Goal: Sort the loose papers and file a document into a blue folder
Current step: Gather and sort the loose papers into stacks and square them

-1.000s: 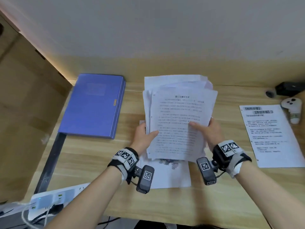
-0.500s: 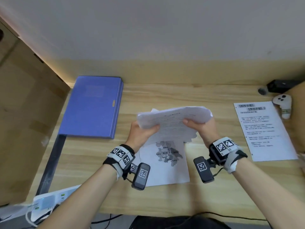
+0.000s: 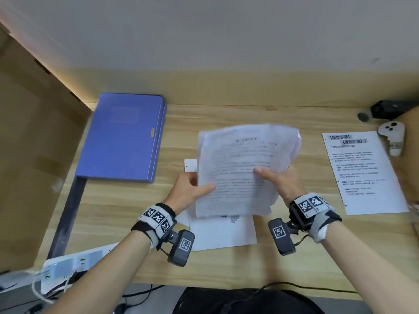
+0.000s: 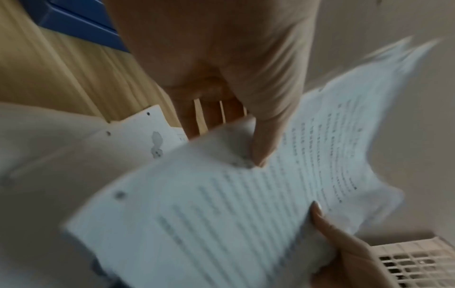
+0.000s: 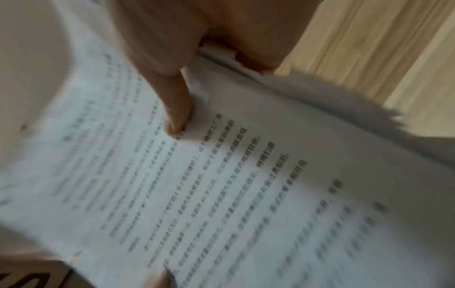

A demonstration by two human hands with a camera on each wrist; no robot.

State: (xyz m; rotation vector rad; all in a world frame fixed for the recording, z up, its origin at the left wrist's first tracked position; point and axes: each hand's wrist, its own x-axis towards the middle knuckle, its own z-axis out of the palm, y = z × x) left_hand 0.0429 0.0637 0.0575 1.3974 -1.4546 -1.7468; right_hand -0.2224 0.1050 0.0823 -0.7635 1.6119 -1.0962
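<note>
I hold a stack of printed papers (image 3: 242,171) above the middle of the wooden desk (image 3: 136,211). My left hand (image 3: 188,191) grips its left edge, thumb on top. My right hand (image 3: 278,180) grips the right edge, thumb across the text. The left wrist view shows the stack (image 4: 221,204) under my left thumb (image 4: 261,140); in the right wrist view the sheets (image 5: 221,185) look blurred beneath my right thumb (image 5: 176,113). A closed blue folder (image 3: 124,137) lies flat at the back left. One sheet with a dark map print (image 3: 224,232) lies on the desk under the stack.
Another printed sheet (image 3: 362,173) lies at the right, with a white controller (image 3: 392,137) and a black device (image 3: 387,111) behind it. A small white tab (image 3: 190,165) sits left of the stack. A power strip (image 3: 68,266) with cables hangs off the front-left corner. A brown panel (image 3: 29,155) borders the left.
The stack stood upright a second ago, was tipped flat and lowered half a second ago, and now is raised and tilted toward me again. Both hands kept their grip.
</note>
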